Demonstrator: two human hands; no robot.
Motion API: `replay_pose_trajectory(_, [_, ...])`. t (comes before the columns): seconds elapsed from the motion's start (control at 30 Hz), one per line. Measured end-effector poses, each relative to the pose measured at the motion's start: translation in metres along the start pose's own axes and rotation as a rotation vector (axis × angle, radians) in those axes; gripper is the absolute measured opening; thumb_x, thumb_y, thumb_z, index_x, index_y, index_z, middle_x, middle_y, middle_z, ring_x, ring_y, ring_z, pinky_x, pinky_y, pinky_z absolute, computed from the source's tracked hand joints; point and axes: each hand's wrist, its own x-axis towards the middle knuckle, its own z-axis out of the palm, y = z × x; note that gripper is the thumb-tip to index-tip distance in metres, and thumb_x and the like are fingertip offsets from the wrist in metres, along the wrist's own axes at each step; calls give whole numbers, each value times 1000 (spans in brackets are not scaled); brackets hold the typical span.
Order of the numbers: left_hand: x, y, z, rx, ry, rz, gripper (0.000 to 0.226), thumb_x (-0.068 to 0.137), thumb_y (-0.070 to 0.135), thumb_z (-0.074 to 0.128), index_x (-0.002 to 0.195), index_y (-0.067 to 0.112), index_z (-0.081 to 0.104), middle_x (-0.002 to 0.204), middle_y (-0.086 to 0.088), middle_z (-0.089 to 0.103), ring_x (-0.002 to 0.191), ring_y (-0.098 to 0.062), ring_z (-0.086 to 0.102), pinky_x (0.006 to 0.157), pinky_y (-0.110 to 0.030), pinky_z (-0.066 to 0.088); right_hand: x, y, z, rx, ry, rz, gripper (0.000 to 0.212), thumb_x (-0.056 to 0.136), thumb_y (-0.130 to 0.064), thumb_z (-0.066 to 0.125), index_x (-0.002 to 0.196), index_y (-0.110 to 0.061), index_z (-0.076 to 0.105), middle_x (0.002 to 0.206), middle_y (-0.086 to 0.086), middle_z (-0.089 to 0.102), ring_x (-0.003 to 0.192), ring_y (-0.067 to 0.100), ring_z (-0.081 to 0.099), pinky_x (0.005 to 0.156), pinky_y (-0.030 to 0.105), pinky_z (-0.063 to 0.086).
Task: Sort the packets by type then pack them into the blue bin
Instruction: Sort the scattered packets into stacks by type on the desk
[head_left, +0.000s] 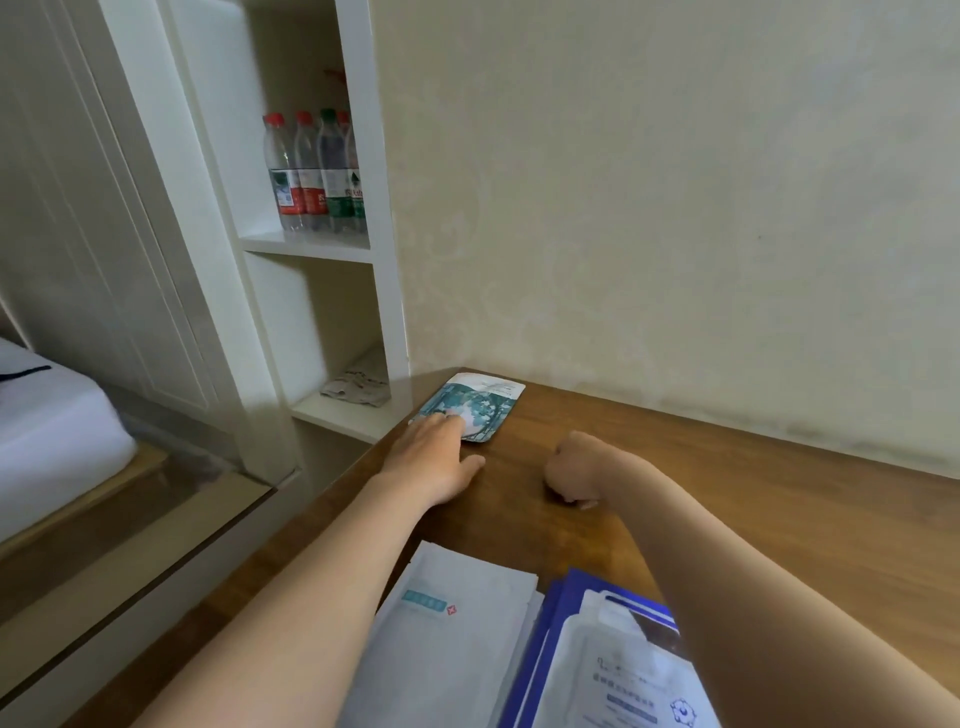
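Left hand (434, 457), fingers flat, rests on teal packet (475, 408) at counter (779, 519) far corner, long axis running away; right hand (571, 475) fisted, probably empty, just beside.

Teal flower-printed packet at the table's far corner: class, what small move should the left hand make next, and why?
Probably lift the left hand off it: the teal flower-printed packet lies flat, apart from the white packet stack and blue-edged packet stack, so its type looks sorted.

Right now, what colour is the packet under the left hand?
Teal and white, with a leafy print, on the packet in the head view.
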Motion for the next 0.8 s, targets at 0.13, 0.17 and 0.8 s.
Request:
replay_pose_trajectory(0.13, [18, 11, 8, 15, -41, -20, 56, 102, 52, 49, 147, 19, 45, 152, -6, 46, 139, -27, 43, 111, -45, 41, 2, -4, -2, -52, -52, 10, 23, 103, -15, 38, 107, -3, 57, 104, 16, 62, 75, 22, 61, 66, 26, 52])
replay_pose_trajectory(0.17, [21, 13, 10, 37, -34, -24, 51, 103, 52, 46, 143, 19, 48, 148, -7, 50, 134, -28, 48, 107, -45, 44, 3, -6, -2, -76, -49, 9, 23, 104, -16, 38, 99, -5, 57, 96, 13, 61, 73, 20, 60, 67, 27, 52])
replay_pose_trajectory(0.8, [12, 21, 1, 244, -2, 73, 44, 103, 8, 36, 147, 15, 35, 143, -21, 52, 126, -41, 53, 94, -48, 47, 4, -11, -3, -114, -89, -3, 21, 105, -15, 37, 102, -3, 54, 86, 10, 54, 75, 19, 56, 75, 28, 50])
